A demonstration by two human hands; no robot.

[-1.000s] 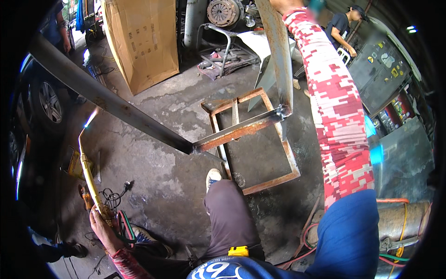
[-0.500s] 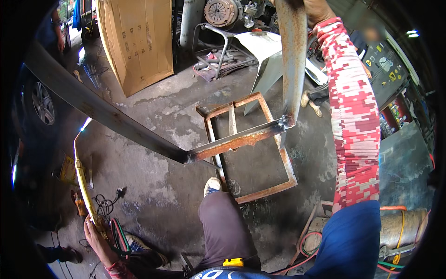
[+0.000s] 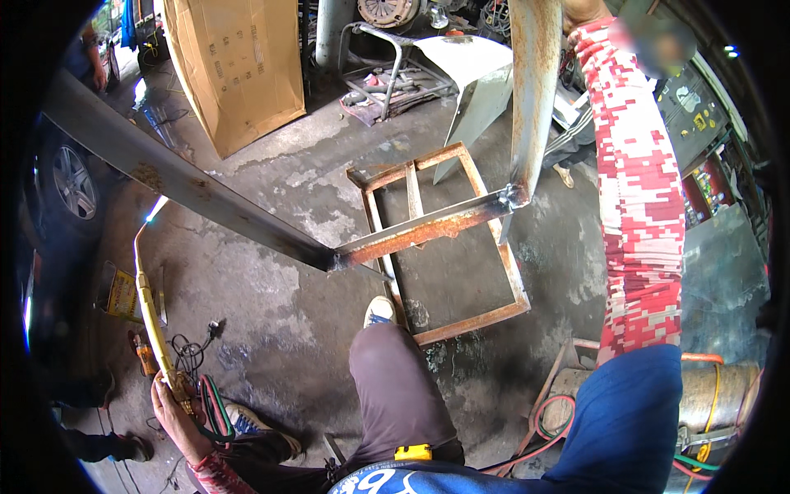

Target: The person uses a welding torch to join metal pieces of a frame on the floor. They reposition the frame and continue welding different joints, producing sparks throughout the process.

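Note:
My left hand [image 3: 175, 412] is closed round the handle of a long brass gas torch [image 3: 149, 309], low at the left. From the torch's bent tip a bright flame [image 3: 153, 211] points up, just below a dark steel angle bar [image 3: 193, 185]. At the top right, my right hand [image 3: 586, 11] grips the upper part of a rusty upright angle bar [image 3: 531, 90]; its fingers are partly cut off by the picture's edge. A rusty crosspiece [image 3: 424, 239] joins both bars at its corners. Beneath it, a rusty rectangular steel frame [image 3: 469, 326] lies on the floor beside my shoe.
A tall cardboard box [image 3: 234, 74] stands at the back left, near a car wheel [image 3: 75, 183]. Hoses [image 3: 216, 403] run from the torch. A gas cylinder [image 3: 712, 397] lies at the lower right. Another person [image 3: 576, 136] is behind my right arm; a white panel [image 3: 465, 62] leans nearby.
The bars held by my right hand sit slightly higher in view, as does the background. The torch stays lit in my left hand. The other person's feet have shifted.

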